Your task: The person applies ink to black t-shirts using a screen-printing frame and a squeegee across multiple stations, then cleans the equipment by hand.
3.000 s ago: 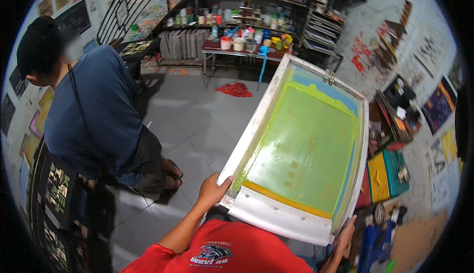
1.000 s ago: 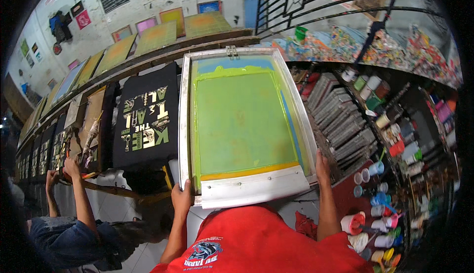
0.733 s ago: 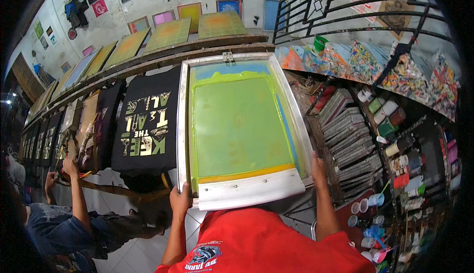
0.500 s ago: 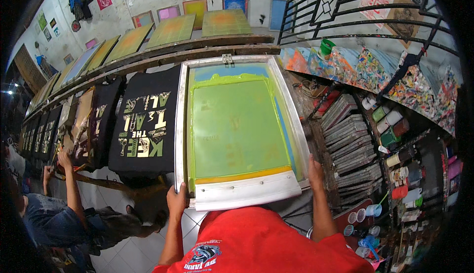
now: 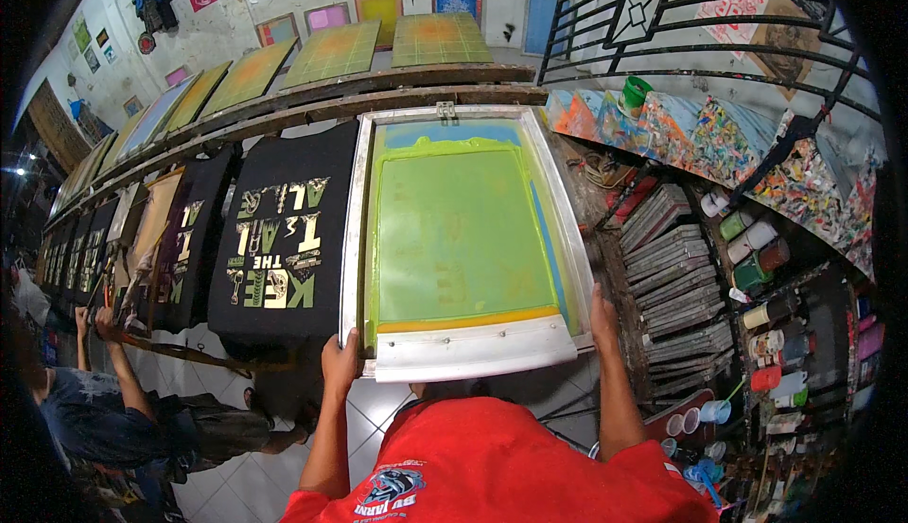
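Note:
My left hand (image 5: 340,362) grips the lower left edge of a white metal-framed printing screen (image 5: 449,220) coated with light green ink. My right hand (image 5: 602,320) holds the right side of the frame near its lower corner. A white squeegee (image 5: 473,346) with a yellow blade lies across the screen's near end. The screen sits just right of a black printed T-shirt (image 5: 284,187) on a board; a metal clamp (image 5: 445,109) is at its far edge, by a long wooden rail (image 5: 317,109). What lies directly beneath the screen is hidden.
A co-worker (image 5: 113,405) works at the left beside a row of shirt boards. Several screens (image 5: 435,41) lean behind the rail. Right are a black railing (image 5: 681,22), a paint-splattered ledge (image 5: 719,145), stacked frames (image 5: 672,287) and many cups and pots (image 5: 766,287).
Since three seconds ago I have turned from the shelves to the row of boards, carrying the screen. In the last second its near end has risen slightly in view, with both hands on it.

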